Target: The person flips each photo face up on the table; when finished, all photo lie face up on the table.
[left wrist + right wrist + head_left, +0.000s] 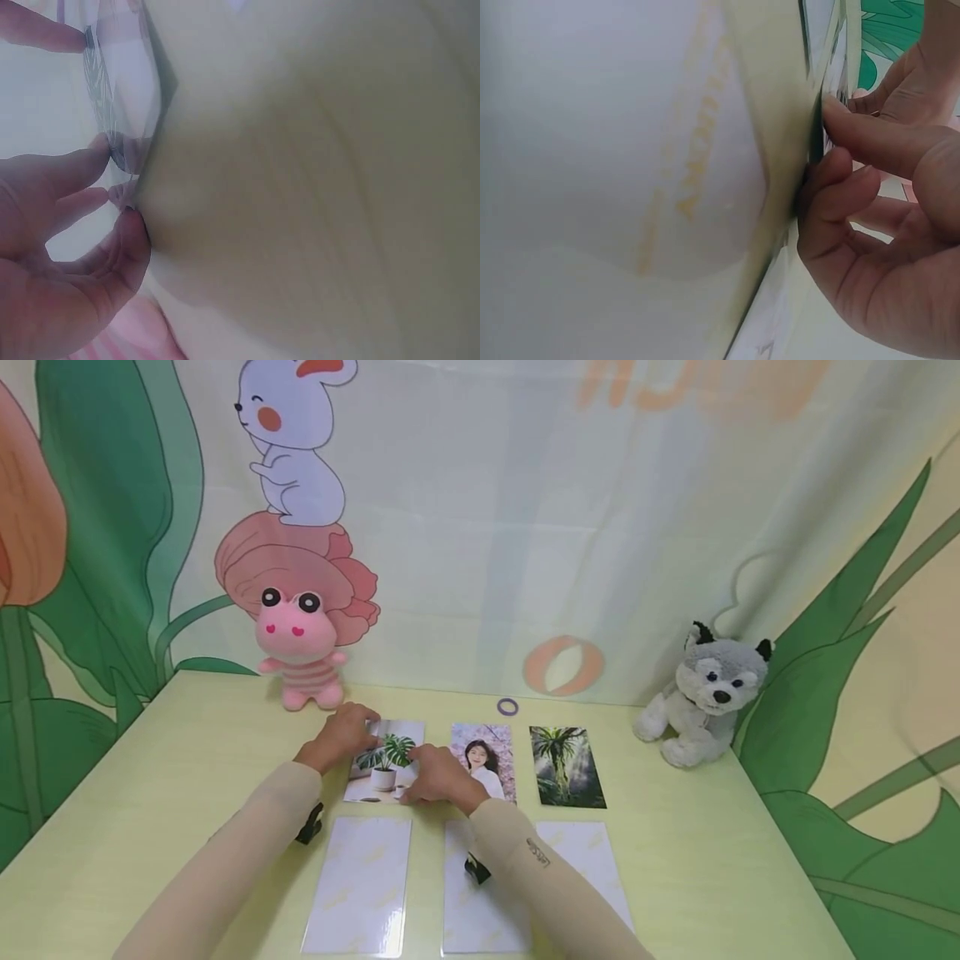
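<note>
A photo of a potted plant lies in the back row on the table, between my two hands. My left hand pinches its upper left corner; the left wrist view shows thumb and fingertips at the edge of the glossy photo. On the photo's right side, my right hand pinches the edge between thumb and curled fingers, seen close in the right wrist view. That hand partly covers a portrait photo beside it. Farther right lies a photo of a forest plant.
White face-down cards lie in front: left card, middle card and right card, the latter two partly under my right forearm. A purple ring, pink plush toy and grey plush dog stand or lie toward the back.
</note>
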`<state>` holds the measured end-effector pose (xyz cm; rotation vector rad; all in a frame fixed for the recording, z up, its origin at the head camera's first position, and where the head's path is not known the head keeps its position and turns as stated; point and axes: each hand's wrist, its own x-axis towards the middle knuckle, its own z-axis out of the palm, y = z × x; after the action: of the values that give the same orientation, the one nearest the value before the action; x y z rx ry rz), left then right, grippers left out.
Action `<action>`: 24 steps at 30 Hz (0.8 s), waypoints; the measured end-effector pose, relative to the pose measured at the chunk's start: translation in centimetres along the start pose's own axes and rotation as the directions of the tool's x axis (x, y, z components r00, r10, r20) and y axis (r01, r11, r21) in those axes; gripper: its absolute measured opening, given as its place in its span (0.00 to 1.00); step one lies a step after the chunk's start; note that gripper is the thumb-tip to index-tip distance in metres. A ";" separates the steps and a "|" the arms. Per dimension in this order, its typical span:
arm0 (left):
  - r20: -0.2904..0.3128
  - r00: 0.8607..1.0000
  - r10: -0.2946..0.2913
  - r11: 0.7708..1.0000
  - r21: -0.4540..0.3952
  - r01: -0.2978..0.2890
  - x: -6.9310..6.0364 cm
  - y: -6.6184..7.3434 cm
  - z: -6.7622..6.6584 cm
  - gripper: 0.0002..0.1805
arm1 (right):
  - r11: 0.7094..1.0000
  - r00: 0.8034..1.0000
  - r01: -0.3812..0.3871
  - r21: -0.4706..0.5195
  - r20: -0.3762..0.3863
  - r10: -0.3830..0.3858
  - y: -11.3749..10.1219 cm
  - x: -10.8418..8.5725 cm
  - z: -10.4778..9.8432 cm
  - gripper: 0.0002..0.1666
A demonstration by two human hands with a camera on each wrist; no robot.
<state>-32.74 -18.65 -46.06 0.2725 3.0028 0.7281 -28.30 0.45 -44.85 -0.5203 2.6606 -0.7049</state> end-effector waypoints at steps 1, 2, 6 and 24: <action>0.000 1.000 -0.007 1.000 0.000 0.007 0.0 0.0 0.0 0.25 | 1.000 1.000 -0.001 -0.019 -0.007 0.001 0.0 0.0 0.0 0.44; -0.003 1.000 -0.013 1.000 0.000 0.013 0.1 0.1 0.0 0.25 | 0.999 1.000 -0.002 -0.040 -0.014 0.002 0.0 0.0 0.0 0.43; -0.026 1.000 -0.012 1.000 0.018 0.012 0.2 0.4 0.1 0.25 | 0.996 0.999 -0.010 -0.093 -0.034 0.007 0.0 0.1 0.0 0.42; -0.165 0.932 0.322 0.943 0.141 -0.301 -2.0 5.5 0.7 0.21 | 0.996 0.973 0.016 0.089 -0.230 0.005 7.0 -4.8 -5.8 0.24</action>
<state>-29.86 -13.86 -44.21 0.7430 3.2237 0.6319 -28.27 10.49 -42.73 -0.4449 2.8232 -0.9344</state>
